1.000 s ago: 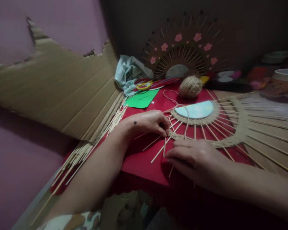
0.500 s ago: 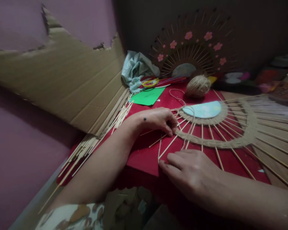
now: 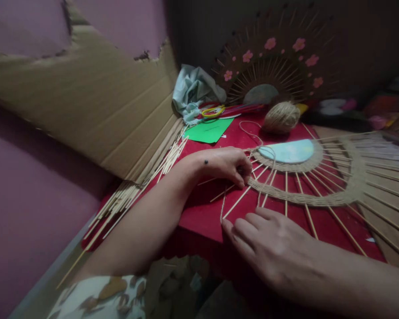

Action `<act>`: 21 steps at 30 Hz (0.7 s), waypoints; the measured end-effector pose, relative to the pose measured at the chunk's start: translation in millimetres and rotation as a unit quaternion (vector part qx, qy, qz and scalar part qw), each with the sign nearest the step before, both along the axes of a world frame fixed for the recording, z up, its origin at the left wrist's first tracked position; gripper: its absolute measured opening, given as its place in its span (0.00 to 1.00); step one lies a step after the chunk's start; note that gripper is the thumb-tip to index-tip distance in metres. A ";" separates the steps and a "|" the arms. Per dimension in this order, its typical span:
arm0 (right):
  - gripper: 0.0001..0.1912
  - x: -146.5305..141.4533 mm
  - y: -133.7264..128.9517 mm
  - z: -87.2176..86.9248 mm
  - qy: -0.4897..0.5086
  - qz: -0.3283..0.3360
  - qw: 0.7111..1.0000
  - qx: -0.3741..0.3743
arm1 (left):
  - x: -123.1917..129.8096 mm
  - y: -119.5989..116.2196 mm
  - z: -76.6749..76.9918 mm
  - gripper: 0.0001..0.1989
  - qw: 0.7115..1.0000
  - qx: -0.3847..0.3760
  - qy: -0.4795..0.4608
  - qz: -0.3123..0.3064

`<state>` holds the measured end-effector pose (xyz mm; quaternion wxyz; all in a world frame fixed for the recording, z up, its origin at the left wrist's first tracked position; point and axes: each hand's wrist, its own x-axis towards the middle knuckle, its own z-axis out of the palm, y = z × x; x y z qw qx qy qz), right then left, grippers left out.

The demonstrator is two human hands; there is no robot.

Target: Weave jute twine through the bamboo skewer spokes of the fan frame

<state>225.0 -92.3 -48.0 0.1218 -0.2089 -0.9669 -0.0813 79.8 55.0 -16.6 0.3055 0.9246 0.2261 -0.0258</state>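
A half-round fan frame of thin sticks point(image 3: 309, 219) lies across the red surface, with a woven twine band point(image 3: 295, 198) and a pale blue half-disc point(image 3: 289, 152) at its centre. At the band's left end, my left hand point(image 3: 234, 166) is closed in a pinch on the weave and sticks; its fingertips are partly hidden. My right hand point(image 3: 272, 241) is nearer to me, fingers bent, pinching a strand of twine point(image 3: 223, 201) at the tip of one stick. Another strand of twine runs under its fingers from the loop above.
A ball of twine point(image 3: 281, 117) rests behind the frame. Loose sticks point(image 3: 119, 204) lie to the left beside a leaning cardboard sheet point(image 3: 96, 97). Green paper point(image 3: 209, 130), yellow-handled scissors point(image 3: 213, 111) and a crumpled cloth point(image 3: 196, 91) sit farther back. A flower-decorated fan point(image 3: 269, 66) stands behind.
The whole scene has shifted slightly right in view. My right fingers look slightly less bunched at the stick's tip; my left hand keeps its place on the weave.
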 end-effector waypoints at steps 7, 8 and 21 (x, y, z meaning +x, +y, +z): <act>0.10 8.3 0.2 -2.3 0.008 -0.029 0.999 0.019 | -0.3 -3.4 5.7 0.06 0.999 0.026 0.027 -0.016; 0.10 8.0 0.4 -3.0 0.007 -0.033 0.999 0.027 | 0.2 -4.2 6.2 0.06 0.999 0.029 0.028 -0.015; 0.15 7.3 -1.2 -2.7 0.016 -0.094 0.995 0.018 | 6.7 -17.4 12.9 0.05 0.998 0.053 0.046 -0.010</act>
